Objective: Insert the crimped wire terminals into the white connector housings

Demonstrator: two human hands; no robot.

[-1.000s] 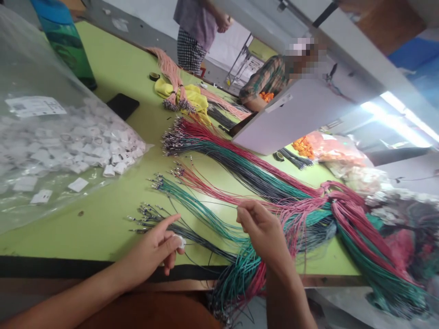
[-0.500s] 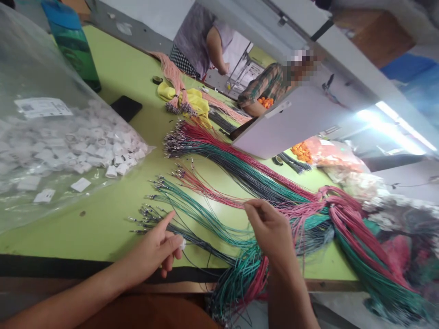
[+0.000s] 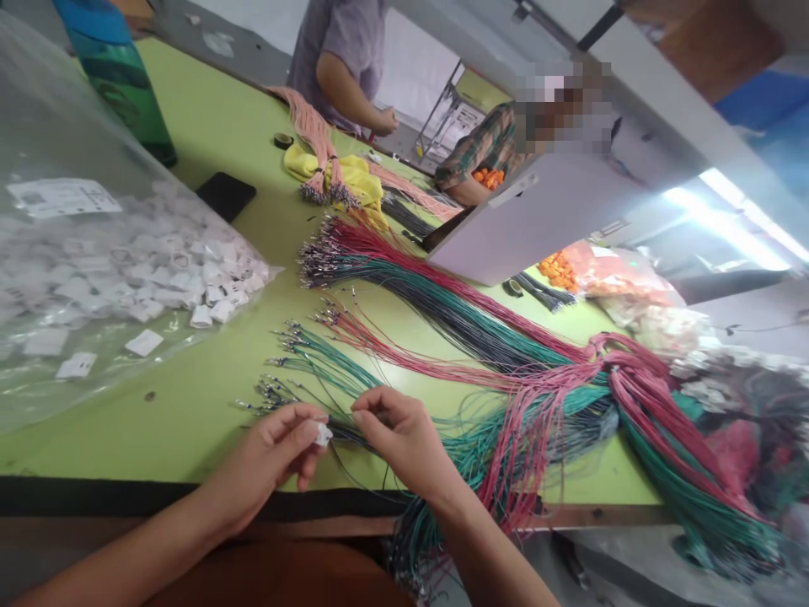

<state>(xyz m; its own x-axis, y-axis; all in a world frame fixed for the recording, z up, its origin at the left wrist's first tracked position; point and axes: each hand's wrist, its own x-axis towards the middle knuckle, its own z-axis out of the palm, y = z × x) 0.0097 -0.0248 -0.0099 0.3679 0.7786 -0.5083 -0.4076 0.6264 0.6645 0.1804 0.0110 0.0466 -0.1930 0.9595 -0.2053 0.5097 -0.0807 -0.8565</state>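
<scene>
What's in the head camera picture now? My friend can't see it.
A person's left hand holds a small white plastic piece, and the right hand, closed in a pinch, is just beside it. Long thin red, green and black wires lie across a pale green table, and a big clear plastic bag of white pieces sits at left.

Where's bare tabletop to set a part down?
Front left: green tabletop between the bag of white connector housings and left hand, bar one dark spot. Farther back: between the blue-capped bottle and peach wires. Crowded: right of the right hand, where red wires, green wires and black wires overlap.
</scene>
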